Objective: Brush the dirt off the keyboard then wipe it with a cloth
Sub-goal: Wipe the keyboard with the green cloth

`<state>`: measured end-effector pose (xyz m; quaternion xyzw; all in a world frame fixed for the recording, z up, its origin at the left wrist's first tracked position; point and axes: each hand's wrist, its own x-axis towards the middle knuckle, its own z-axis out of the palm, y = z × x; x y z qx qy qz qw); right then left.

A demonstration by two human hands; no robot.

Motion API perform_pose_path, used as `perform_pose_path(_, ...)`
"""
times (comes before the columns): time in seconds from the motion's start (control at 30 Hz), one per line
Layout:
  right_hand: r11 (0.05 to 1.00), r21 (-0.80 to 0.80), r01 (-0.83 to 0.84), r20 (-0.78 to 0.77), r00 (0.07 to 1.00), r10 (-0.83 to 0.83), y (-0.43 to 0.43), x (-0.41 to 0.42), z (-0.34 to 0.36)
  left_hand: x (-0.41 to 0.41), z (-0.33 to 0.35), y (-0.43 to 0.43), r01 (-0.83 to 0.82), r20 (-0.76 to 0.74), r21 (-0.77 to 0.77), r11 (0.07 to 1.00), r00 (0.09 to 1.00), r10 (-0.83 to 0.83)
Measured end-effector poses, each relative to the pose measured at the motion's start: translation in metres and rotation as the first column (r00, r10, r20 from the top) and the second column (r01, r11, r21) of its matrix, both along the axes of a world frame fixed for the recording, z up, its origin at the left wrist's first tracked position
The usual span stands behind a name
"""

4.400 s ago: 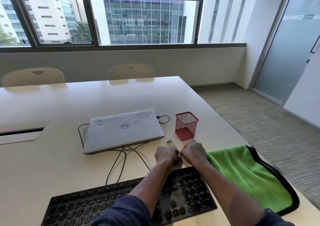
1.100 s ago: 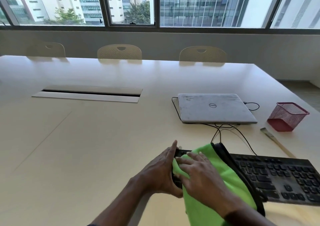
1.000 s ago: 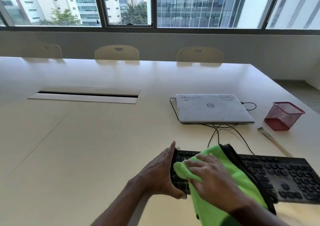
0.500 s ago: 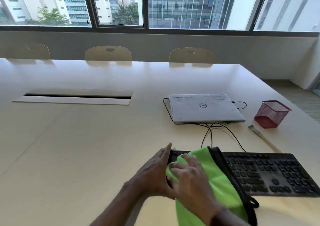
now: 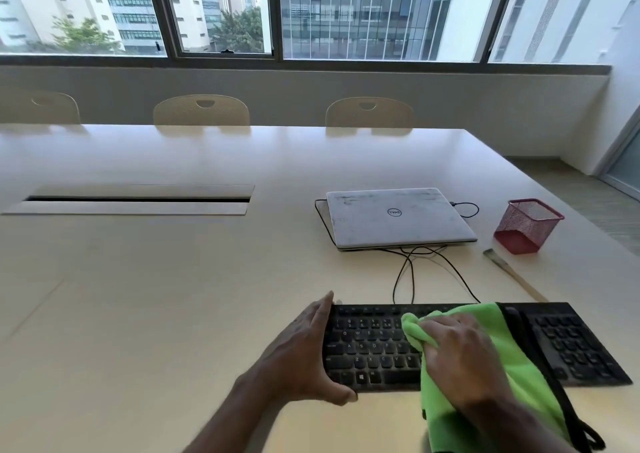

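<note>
A black keyboard (image 5: pixel 374 348) lies on the pale table near its front edge. My left hand (image 5: pixel 301 352) clasps the keyboard's left end, fingers along the far edge and thumb at the near corner. My right hand (image 5: pixel 460 359) presses a bunched green cloth (image 5: pixel 512 366) with a black border onto the keyboard's middle keys. The cloth hangs down over the front edge and hides the middle of the keyboard. A thin wooden-handled brush (image 5: pixel 512 274) lies on the table beyond the keyboard's right end.
A closed white laptop (image 5: pixel 398 218) sits behind the keyboard with black cables (image 5: pixel 412 272) running toward it. A red mesh pen cup (image 5: pixel 526 225) stands to the right beside the brush. A cable slot (image 5: pixel 138 199) lies at far left. Chairs line the far edge.
My right hand has slid the green cloth to the right, from the keyboard's left end to its middle, uncovering the left keys. The left hand stays at the left end.
</note>
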<state>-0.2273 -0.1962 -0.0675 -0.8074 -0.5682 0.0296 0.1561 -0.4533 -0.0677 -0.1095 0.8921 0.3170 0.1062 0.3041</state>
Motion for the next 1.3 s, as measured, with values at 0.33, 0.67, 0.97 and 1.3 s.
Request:
perform_pose_path(0.33,0.931,0.078,-0.356,-0.129,0.923,0.363,0.032,-0.085,-0.005,0.001,-0.005,0.002,-0.021,0.032,0.057,0.998,0.999,0.019)
perform_pose_path(0.67,0.977,-0.170,0.130,0.012,0.991,-0.130,-0.015,0.038,-0.015,-0.001,-0.004,0.002,-0.001,0.011,0.041,0.999,1.000,0.000)
perform_pose_path(0.97,0.953,0.209,-0.219,-0.104,0.964,0.244,0.027,-0.101,-0.016,-0.003,-0.006,0.005,-0.002,0.063,0.078,0.997,0.998,-0.003)
perform_pose_path(1.3,0.989,0.147,-0.022,0.187,0.982,-0.006,-0.002,-0.001,-0.041,-0.004,0.001,-0.001,-0.034,0.045,0.034,0.999,0.998,0.033)
